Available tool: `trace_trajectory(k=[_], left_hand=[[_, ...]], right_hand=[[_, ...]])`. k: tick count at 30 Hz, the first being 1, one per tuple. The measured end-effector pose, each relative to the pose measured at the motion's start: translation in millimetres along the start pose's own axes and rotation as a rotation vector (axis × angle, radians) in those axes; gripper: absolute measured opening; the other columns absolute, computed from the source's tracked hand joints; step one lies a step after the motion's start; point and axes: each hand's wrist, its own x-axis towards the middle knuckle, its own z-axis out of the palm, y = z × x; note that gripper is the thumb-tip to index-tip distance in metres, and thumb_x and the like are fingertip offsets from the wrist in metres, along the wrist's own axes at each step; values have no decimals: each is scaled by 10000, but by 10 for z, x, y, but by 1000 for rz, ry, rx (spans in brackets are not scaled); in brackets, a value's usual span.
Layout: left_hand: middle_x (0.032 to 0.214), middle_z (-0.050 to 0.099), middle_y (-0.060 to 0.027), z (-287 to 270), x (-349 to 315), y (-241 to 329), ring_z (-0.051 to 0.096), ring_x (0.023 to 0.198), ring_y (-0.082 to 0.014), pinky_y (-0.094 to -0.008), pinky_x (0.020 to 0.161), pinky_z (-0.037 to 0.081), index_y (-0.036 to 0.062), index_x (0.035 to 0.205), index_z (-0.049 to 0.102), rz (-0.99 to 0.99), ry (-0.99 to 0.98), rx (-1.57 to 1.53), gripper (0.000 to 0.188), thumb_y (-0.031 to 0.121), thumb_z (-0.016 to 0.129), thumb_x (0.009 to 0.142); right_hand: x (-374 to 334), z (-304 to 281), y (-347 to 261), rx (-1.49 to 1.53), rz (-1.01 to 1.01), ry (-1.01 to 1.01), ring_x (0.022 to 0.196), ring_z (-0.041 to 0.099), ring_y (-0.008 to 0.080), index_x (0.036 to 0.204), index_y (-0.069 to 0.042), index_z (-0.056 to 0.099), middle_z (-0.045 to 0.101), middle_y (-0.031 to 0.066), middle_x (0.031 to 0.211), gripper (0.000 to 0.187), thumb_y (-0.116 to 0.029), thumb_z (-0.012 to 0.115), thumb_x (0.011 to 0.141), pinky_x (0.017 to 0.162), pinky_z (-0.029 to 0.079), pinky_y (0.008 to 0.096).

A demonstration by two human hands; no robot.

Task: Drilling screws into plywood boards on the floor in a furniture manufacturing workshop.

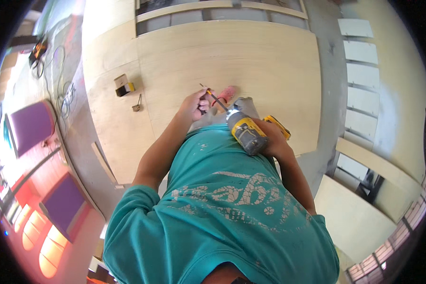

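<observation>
My right hand (272,136) is wrapped around the grip of a yellow and black cordless drill (246,131), close to my waist. From its chuck a long driver bit (217,101) with an orange band near the end points up and left. At that end the fingers of my left hand (195,106) are closed around a thin screw (202,85) in line with the bit. Small dark pieces show in the left palm, too covered to make out. Beneath both hands lies a broad pale wooden panel (189,57).
On the panel's left stand a small open black and yellow box (124,88) and a small brownish object with a thin stem (137,107). A pink shoe (227,93) shows beyond my hands. White boards (362,78) line the right; cables (65,97) and purple panels (32,124) are at left.
</observation>
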Motion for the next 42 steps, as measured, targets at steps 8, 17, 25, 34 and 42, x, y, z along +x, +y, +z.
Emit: trace_trajectory(k=[8,17,25,34,42], left_hand=[[674,444,42,314,130,78,351,432,-14,-165,367,269,64,881,522,32,92,-33,183,235,459,894],[636,415,50,862,981,9,345,424,-14,-170,360,268,33,869,525,-74,118,31,225,244,451,897],[646,421,50,1937,2026,-86,338,431,-8,-162,365,274,47,837,518,-109,196,122,198,218,437,895],[608,391,48,2641,3351,-55,306,431,-19,-170,364,244,36,868,503,-195,315,127,138,163,450,867],[625,440,47,3218,4759,458,305,428,-25,-175,354,235,85,820,512,-137,349,308,88,161,556,813]], right_hand=[[110,-252,76,82,-26,-15,855,583,296,992,-88,539,603,131,893,363,-149,661,656,733,441,353],[331,-968,726,93,-25,25,853,577,315,986,-98,532,604,140,881,358,-169,650,655,715,440,380],[486,-1854,1469,108,97,35,838,577,348,1030,-105,513,609,165,884,416,-226,650,655,705,444,409],[1097,-2719,2019,73,190,44,841,584,341,1121,-93,494,617,158,889,571,-245,703,611,703,456,408],[2309,-3444,2424,100,332,86,816,581,369,1114,-92,452,607,185,877,567,-228,697,621,679,457,437]])
